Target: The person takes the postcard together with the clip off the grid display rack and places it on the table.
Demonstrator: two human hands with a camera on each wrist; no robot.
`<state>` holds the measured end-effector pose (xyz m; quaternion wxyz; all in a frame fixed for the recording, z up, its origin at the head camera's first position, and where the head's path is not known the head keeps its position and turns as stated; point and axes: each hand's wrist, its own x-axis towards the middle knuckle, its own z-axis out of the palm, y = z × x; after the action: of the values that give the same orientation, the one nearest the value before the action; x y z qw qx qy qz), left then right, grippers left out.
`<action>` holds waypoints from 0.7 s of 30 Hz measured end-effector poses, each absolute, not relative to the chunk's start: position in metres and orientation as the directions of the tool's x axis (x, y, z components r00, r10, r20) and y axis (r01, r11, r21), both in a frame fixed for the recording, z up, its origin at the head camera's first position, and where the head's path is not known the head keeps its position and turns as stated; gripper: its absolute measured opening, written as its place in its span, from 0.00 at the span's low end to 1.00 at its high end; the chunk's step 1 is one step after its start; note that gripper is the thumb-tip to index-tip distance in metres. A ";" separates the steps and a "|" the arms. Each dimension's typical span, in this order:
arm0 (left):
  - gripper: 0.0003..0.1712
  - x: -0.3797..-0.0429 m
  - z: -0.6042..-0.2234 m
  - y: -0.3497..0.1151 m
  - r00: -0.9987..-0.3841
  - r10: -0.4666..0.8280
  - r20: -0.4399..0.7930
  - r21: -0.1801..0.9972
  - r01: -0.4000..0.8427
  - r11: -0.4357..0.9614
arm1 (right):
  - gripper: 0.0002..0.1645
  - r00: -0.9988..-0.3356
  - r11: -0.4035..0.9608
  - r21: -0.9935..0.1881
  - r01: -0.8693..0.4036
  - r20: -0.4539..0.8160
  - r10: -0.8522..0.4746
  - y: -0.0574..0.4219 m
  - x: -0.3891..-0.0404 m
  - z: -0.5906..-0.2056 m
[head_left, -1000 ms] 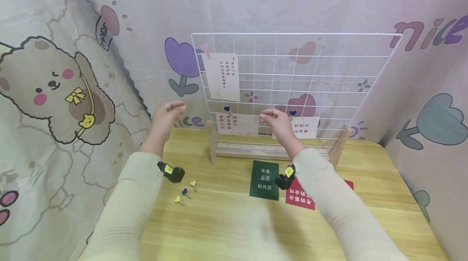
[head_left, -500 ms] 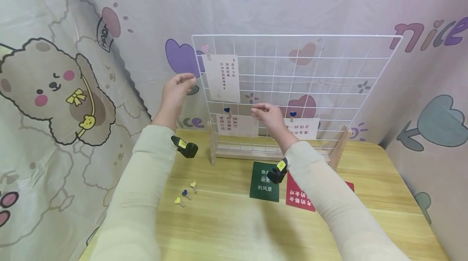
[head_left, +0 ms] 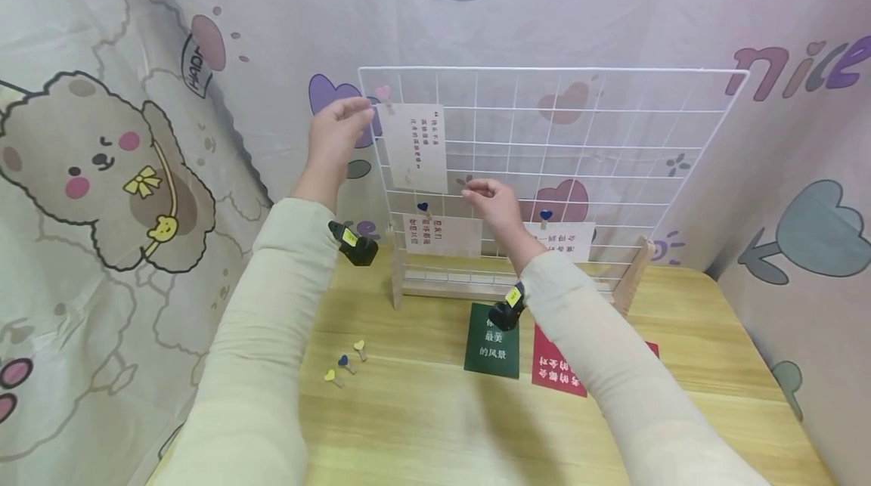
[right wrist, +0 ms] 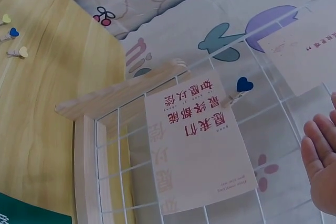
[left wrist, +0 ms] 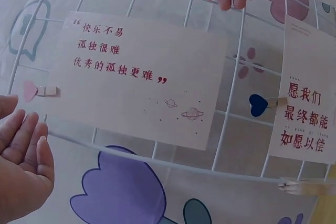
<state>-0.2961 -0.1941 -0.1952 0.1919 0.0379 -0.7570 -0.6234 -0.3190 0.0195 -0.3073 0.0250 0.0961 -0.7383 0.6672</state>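
Observation:
My left hand (head_left: pixel 332 140) is raised at the upper left corner of a white wire grid (head_left: pixel 554 69). Its loosely bent fingers hold nothing and lie beside a pink heart clip (left wrist: pixel 31 92). That clip fastens a white card (left wrist: pixel 142 77) with red writing to the grid. My right hand (head_left: pixel 498 204), also holding nothing, hovers before the middle of the grid with fingers relaxed. Lower down, a blue heart clip (right wrist: pixel 244 84) holds a second white card (right wrist: pixel 199 145). Another blue heart clip (head_left: pixel 546 215) holds a third card (head_left: pixel 574 240), partly hidden by my right arm.
Three loose heart clips (head_left: pixel 343 361) lie on the wooden table (head_left: pixel 408 410) at left. A green card (head_left: pixel 491 361) and a red card (head_left: pixel 558 369) lie before the grid, the red one partly under my right sleeve. Wooden feet (head_left: pixel 633 274) support the grid.
My left hand has risen and moved right, from beside the grid's lower part to its upper left corner. The right hand has shifted slightly up and left. Cards and clips stay put.

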 end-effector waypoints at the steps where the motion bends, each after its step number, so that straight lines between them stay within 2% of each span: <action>1: 0.18 -0.296 -0.194 -0.193 -0.925 -0.296 0.239 0.961 0.181 0.210 | 0.18 -0.980 0.095 -0.980 -0.176 0.166 -0.110 0.019 -0.319 -0.307; 15: 0.20 -0.300 -0.181 -0.189 -0.936 -0.271 0.224 0.972 0.193 0.137 | 0.20 -0.977 0.182 -0.966 -0.182 0.156 -0.146 0.009 -0.327 -0.306; 21: 0.22 -0.302 -0.173 -0.186 -0.935 -0.272 0.226 0.969 0.187 0.162 | 0.21 -0.974 0.135 -0.972 -0.190 0.169 -0.152 0.002 -0.331 -0.307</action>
<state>-0.3024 -0.1856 -0.1728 0.1776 0.0288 -0.7414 -0.6465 -0.3305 0.0017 -0.3070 0.0145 0.1134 -0.7533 0.6477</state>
